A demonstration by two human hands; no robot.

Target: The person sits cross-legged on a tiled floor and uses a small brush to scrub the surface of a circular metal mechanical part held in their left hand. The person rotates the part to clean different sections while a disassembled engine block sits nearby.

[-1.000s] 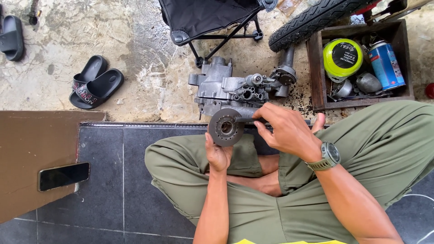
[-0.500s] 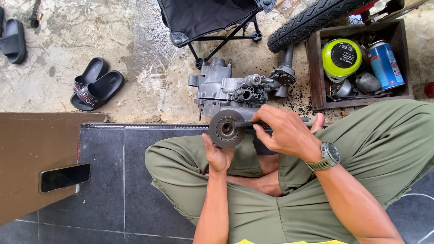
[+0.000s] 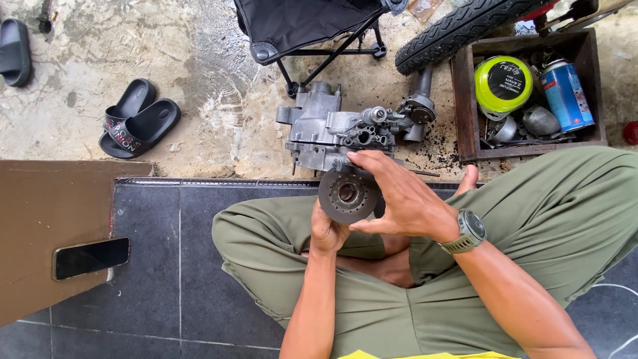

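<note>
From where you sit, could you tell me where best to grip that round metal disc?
By its outer rim, from below and the side, as the left hand does. The round metal disc faces up and its centre is a hole.

Count of things around the two hands

One round metal part [image 3: 347, 194] between the hands, one engine casing [image 3: 332, 133] just beyond, three sandals [image 3: 136, 118] far left, one phone [image 3: 91, 258], one tyre [image 3: 458, 30], one wooden crate [image 3: 465, 113], one folding chair [image 3: 306, 26].

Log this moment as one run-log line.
left hand: holds round metal part from below | right hand: fingers on part's rim | engine block: on concrete floor behind
</note>
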